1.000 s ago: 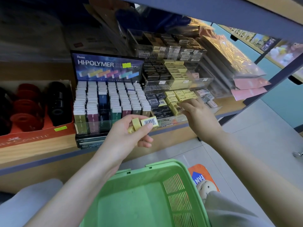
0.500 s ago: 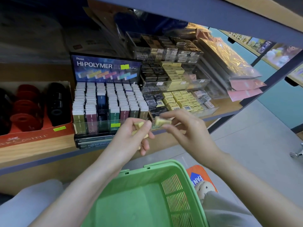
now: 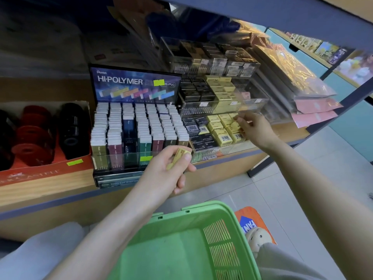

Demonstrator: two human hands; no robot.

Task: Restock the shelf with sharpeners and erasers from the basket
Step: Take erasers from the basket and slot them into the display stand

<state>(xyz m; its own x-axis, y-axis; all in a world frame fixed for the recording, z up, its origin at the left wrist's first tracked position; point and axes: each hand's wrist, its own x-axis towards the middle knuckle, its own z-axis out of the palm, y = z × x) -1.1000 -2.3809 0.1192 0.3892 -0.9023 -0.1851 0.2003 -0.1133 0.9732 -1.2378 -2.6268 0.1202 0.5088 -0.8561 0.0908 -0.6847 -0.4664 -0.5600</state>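
Observation:
My left hand (image 3: 167,170) grips a yellow eraser (image 3: 180,156) in front of the shelf edge, just above the green basket (image 3: 193,217). My right hand (image 3: 254,128) reaches into the bottom tier of the clear acrylic tray (image 3: 222,153), fingertips pinching a yellow eraser (image 3: 235,125) among the rows of yellow erasers (image 3: 222,128). Black erasers (image 3: 199,136) fill the left part of that tier. The part of the basket that shows holds nothing.
A Hi-Polymer eraser display (image 3: 137,134) stands left of the tray. A red box of black and red sharpeners (image 3: 40,134) sits at far left. Packets in plastic (image 3: 298,81) lie to the right. An upper shelf board (image 3: 262,15) overhangs. Tiled floor lies at right.
My right hand took a yellow eraser from the left hand, then carried it right and up into the bottom tier. The left hand keeps one eraser and stays in place.

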